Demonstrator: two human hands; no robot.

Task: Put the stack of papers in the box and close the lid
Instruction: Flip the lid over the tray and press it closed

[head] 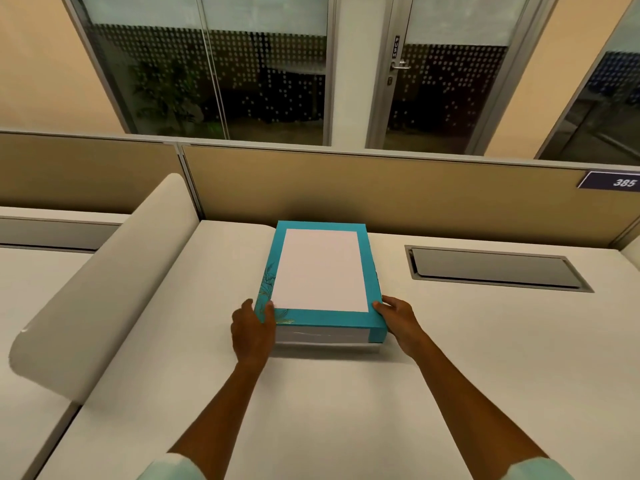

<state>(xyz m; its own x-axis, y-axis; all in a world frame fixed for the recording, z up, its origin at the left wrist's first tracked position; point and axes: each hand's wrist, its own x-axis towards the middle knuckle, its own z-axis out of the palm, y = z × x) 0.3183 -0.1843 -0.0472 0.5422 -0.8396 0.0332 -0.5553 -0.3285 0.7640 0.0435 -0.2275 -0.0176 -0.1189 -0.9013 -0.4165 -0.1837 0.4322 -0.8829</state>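
A teal box lid sits on a white box base in the middle of the desk, long side pointing away from me. A white, paper-sized rectangle lies flat on top of the lid; I cannot tell how thick it is. My left hand grips the lid's near left corner, thumb on top. My right hand holds the near right corner the same way. The inside of the box is hidden.
The box rests on a pale desk. A grey cable hatch is set into the desk to the right. A rounded side divider stands at the left, and a tan back partition with a "385" plate stands behind.
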